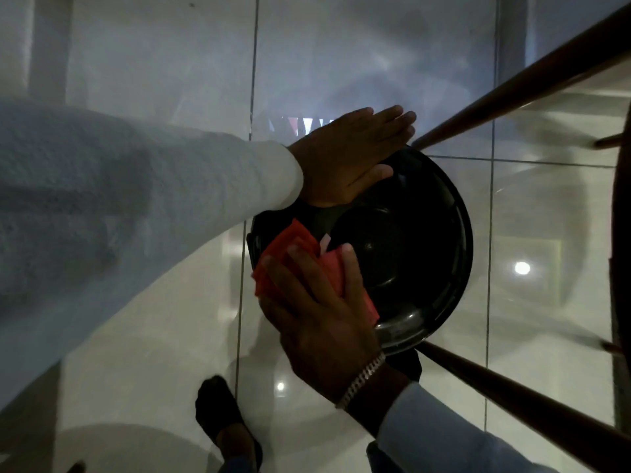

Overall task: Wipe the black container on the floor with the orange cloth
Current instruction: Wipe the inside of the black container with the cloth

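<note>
black container (409, 240) on the tiled floor (153, 353), judged light, stiff, slippery | rim steadied by flat, spread left hand (348, 158) | soft orange cloth (297, 254) pressed inside under right hand (314, 302)

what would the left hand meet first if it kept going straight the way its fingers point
Probably the dark brown wooden leg: the left hand, lying flat on the rim of the round black plastic container, points its fingers toward where that leg meets the floor. Depth is unclear, so it might pass beside it.

Both hands hide the black container's (409, 240) near rim.
</note>
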Tool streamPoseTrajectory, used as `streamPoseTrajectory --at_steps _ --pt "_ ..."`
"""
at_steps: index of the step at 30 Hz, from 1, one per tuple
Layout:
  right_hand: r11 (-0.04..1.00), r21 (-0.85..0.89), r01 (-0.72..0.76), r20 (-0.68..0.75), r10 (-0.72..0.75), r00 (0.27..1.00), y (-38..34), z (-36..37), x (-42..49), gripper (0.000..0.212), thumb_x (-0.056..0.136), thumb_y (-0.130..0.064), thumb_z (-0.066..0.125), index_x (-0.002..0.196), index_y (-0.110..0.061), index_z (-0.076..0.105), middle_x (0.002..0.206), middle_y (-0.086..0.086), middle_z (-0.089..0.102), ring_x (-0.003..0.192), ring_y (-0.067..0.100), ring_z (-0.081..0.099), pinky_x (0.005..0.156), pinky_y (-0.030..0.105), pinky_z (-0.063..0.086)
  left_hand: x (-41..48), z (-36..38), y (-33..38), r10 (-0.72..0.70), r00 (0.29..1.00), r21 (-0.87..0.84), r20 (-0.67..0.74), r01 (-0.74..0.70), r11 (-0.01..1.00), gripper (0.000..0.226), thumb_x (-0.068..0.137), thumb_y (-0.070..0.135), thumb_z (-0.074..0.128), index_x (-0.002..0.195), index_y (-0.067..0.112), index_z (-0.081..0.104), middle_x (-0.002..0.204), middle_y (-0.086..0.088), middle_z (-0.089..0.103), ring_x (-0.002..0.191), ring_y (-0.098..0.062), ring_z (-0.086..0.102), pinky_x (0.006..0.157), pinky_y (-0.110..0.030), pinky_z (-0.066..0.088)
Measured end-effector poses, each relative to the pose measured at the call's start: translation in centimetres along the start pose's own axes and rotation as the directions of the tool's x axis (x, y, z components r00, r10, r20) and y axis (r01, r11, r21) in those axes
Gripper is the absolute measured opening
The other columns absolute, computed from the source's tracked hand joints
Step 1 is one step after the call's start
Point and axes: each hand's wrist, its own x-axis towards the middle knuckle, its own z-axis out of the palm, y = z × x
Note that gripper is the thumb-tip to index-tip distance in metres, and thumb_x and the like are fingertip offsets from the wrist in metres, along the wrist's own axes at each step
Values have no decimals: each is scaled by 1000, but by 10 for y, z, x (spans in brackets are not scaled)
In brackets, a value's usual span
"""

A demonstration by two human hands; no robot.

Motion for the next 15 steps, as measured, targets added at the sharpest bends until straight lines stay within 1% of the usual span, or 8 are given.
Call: streamPoseTrajectory --at_steps 2,4,6,8,9,11,12,15 --pt "999 32 -21 -94 24 995 9 4 -22 45 77 -31 72 121 -36 63 151 0 47 145 35 31 112 70 20 0 0 1 20 1000 26 17 -21 999 57 102 31 29 149 1 19 160 -18 16 149 -31 10 120 -41 9" --pt "988 116 -98 -216 121 969 24 8 -46 39 81 -31 73 119 -36 66 147 1 53 140 31 42 110 63 31 -1 0 1 38 999 49 37 -40 998 57 101 32 27 150 3 18 161 -17 15 149 -30 9 121 -42 8" --pt "971 160 -176 -268 215 939 46 12 -67 42 85 -39 69 126 -35 60 146 3 52 138 31 42 110 60 32 1 1 1 52 997 36 60 -54 998 57 102 31 27 150 3 16 161 -16 14 150 -29 9 122 -43 8" --pt "928 190 -319 -301 365 881 64 15 -78 38 92 -41 58 128 -30 60 144 10 51 138 35 41 108 62 35 2 2 1 56 996 10 64 -57 998 58 102 32 27 151 4 16 161 -16 14 150 -29 9 122 -45 8" --pt "881 243 -405 -311 467 828 68 16 -78 36 94 -41 54 127 -27 60 144 13 51 137 38 41 106 62 36 3 3 0 54 997 7 61 -54 999 58 101 33 27 150 4 16 161 -16 15 150 -29 9 122 -45 8" --pt "746 400 -533 -320 658 682 61 17 -69 35 93 -38 53 126 -26 55 144 19 50 135 43 43 106 61 38 3 5 -2 43 998 19 53 -44 999 59 101 35 25 151 5 16 161 -15 16 150 -28 9 122 -45 9" --pt "661 470 -585 -314 745 589 51 16 -62 36 92 -37 53 126 -26 53 144 20 50 134 44 44 106 59 38 3 5 -2 40 998 23 49 -41 999 59 100 36 25 151 6 16 161 -15 16 150 -28 10 122 -44 9" --pt "350 637 -687 -246 937 249 16 12 -35 42 92 -38 47 131 -23 56 148 21 46 136 41 43 109 57 35 3 7 -3 42 999 7 30 -42 999 59 100 35 27 150 5 18 160 -15 19 149 -28 11 121 -41 7"
